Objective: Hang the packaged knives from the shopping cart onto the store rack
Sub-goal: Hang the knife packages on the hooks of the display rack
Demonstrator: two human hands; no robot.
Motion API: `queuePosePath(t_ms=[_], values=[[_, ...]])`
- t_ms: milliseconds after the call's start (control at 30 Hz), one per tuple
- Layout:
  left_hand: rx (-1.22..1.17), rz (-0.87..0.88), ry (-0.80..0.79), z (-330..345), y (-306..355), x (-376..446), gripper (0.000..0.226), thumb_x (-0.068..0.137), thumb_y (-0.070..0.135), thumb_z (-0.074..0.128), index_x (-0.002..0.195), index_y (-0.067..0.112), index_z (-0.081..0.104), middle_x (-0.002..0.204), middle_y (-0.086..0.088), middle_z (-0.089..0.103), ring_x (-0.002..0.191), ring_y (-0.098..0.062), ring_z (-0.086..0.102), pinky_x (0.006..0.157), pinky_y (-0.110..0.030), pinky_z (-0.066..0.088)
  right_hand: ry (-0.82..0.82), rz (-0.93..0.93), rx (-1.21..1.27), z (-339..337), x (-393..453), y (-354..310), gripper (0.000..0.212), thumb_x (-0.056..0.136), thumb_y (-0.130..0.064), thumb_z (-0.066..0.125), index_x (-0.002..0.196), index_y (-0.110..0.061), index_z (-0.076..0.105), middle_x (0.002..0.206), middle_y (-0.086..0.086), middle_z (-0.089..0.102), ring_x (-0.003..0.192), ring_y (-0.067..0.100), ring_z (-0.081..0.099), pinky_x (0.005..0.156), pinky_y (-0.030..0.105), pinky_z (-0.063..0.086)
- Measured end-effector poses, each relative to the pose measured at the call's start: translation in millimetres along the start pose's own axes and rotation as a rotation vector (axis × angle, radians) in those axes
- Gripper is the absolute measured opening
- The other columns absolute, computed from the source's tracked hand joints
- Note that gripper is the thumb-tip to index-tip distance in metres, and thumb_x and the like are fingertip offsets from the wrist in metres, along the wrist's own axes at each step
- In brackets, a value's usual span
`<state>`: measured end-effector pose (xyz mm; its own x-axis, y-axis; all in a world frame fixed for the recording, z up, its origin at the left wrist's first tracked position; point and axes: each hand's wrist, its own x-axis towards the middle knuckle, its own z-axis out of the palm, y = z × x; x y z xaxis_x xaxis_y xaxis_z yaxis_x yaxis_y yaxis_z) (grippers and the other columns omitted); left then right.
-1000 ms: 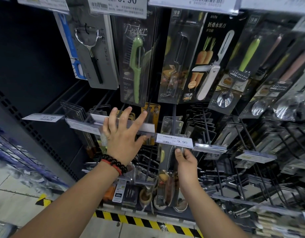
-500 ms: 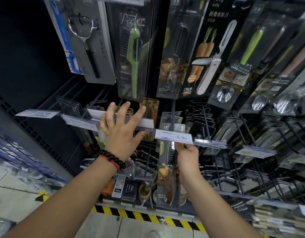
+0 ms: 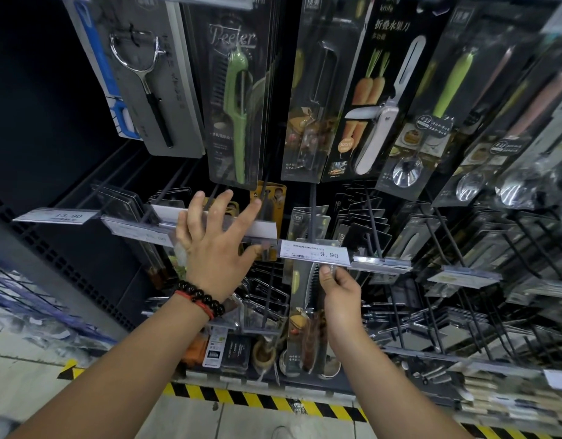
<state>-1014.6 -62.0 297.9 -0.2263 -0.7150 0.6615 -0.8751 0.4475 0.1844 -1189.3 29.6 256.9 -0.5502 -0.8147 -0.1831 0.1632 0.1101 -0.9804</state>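
Note:
A packaged serrated knife (image 3: 306,315) in a dark blister card hangs upright under the 9.90 price tag (image 3: 314,253), its top hidden behind the tag. My right hand (image 3: 338,291) pinches the package's right edge just below the tag. My left hand (image 3: 214,240) has its fingers spread straight and presses against the neighbouring white price-tag holder (image 3: 263,229) to the left. A black rack hook (image 3: 313,213) runs back above the tag, with a like package (image 3: 308,221) on it. A bead bracelet sits on my left wrist.
Peelers (image 3: 238,118), a folding fruit knife pack (image 3: 379,99) and spoon packs (image 3: 428,122) hang in the row above. Many bare black hooks (image 3: 463,248) jut out to the right. A yellow-black striped edge (image 3: 267,402) marks the rack's base. A blue cart frame (image 3: 26,299) shows at the left.
My right hand has risen with the knife package, its top now tucked up behind the 9.90 tag. My left hand stays pressed on the tag holder. The view has shifted slightly.

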Motion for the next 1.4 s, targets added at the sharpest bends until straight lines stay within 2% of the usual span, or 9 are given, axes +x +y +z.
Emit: queuePosePath(t_ms=[67,167,600,767,900,1033,1167,1300,1400], values=[[0.002,-0.001,0.004,-0.6,0.4,0.1,0.079,0.064,0.044,0.084,0.132,0.040,0.043,0.143,-0.001,0.029,0.138,-0.036,0.015,0.110,-0.053,0.004,-0.013,-0.005,-0.006,-1.6,1.1,5.0,0.026,0.100,-0.018,0.052,0.080,-0.002,0.059,0.074,0.000,0.054,0.071,0.011,0.047,0.069,0.022,0.040],[-0.001,-0.002,0.008,-1.2,0.6,0.1,0.079,0.064,0.043,0.084,0.132,0.040,0.043,0.142,-0.001,0.029,0.138,-0.035,0.015,0.109,-0.055,0.006,-0.015,-0.012,0.000,-2.2,-0.5,6.7,0.026,0.101,-0.016,0.051,0.076,-0.012,0.060,0.066,-0.011,0.055,0.062,0.003,0.048,0.061,0.014,0.041],[-0.009,0.008,0.029,0.8,-0.8,0.1,0.077,0.064,0.049,0.083,0.130,0.039,0.044,0.141,-0.001,0.031,0.137,-0.036,0.016,0.109,-0.055,0.006,-0.014,-0.016,-0.005,-0.5,-2.4,10.3,0.020,0.100,-0.013,0.050,0.089,-0.006,0.065,0.078,-0.007,0.064,0.068,-0.004,0.058,0.064,0.004,0.044],[-0.013,0.011,0.024,1.6,-0.4,0.5,0.077,0.065,0.050,0.081,0.131,0.040,0.043,0.141,-0.001,0.031,0.137,-0.035,0.016,0.108,-0.057,0.008,0.024,-0.020,0.010,5.7,-2.8,-2.6,0.027,0.100,-0.013,0.052,0.074,-0.006,0.056,0.064,-0.002,0.047,0.062,0.009,0.042,0.061,0.017,0.039],[-0.016,0.008,0.021,0.5,-0.9,0.6,0.076,0.065,0.050,0.080,0.130,0.041,0.042,0.141,-0.001,0.031,0.137,-0.035,0.016,0.108,-0.057,0.007,0.079,0.042,0.033,10.0,2.1,-11.8,0.023,0.099,-0.013,0.054,0.079,-0.015,0.065,0.056,-0.009,0.053,0.057,0.012,0.045,0.059,0.022,0.039],[-0.006,0.011,0.023,1.2,-1.4,0.5,0.077,0.064,0.051,0.081,0.130,0.041,0.043,0.141,-0.001,0.031,0.136,-0.036,0.017,0.108,-0.055,0.007,0.072,0.041,0.019,7.2,0.0,-1.7,0.037,0.098,-0.020,0.056,0.065,-0.006,0.047,0.060,0.004,0.034,0.057,0.016,0.032,0.062,0.029,0.031],[-0.001,0.014,0.030,2.1,-2.0,0.3,0.077,0.065,0.053,0.081,0.131,0.041,0.042,0.141,-0.001,0.031,0.136,-0.036,0.017,0.108,-0.053,0.006,0.034,0.050,0.056,4.7,-2.5,1.0,0.049,0.093,-0.033,0.061,0.088,0.013,0.047,0.080,0.007,0.048,0.071,0.022,0.042,0.071,0.038,0.036],[-0.004,0.017,0.042,3.1,-2.2,0.3,0.078,0.064,0.051,0.082,0.130,0.040,0.043,0.141,-0.001,0.031,0.136,-0.036,0.018,0.108,-0.054,0.007,0.044,0.052,0.069,2.8,-2.7,-3.5,0.044,0.095,-0.028,0.060,0.088,0.014,0.048,0.079,0.007,0.046,0.073,0.022,0.039,0.072,0.037,0.034],[0.009,0.023,0.052,3.9,-2.5,0.3,0.079,0.062,0.051,0.083,0.130,0.040,0.044,0.140,-0.001,0.032,0.136,-0.036,0.019,0.108,-0.054,0.008,0.018,0.052,0.032,-0.2,-7.1,-1.9,0.035,0.097,-0.028,0.059,0.076,0.000,0.060,0.072,0.009,0.048,0.070,0.021,0.044,0.074,0.034,0.038]])
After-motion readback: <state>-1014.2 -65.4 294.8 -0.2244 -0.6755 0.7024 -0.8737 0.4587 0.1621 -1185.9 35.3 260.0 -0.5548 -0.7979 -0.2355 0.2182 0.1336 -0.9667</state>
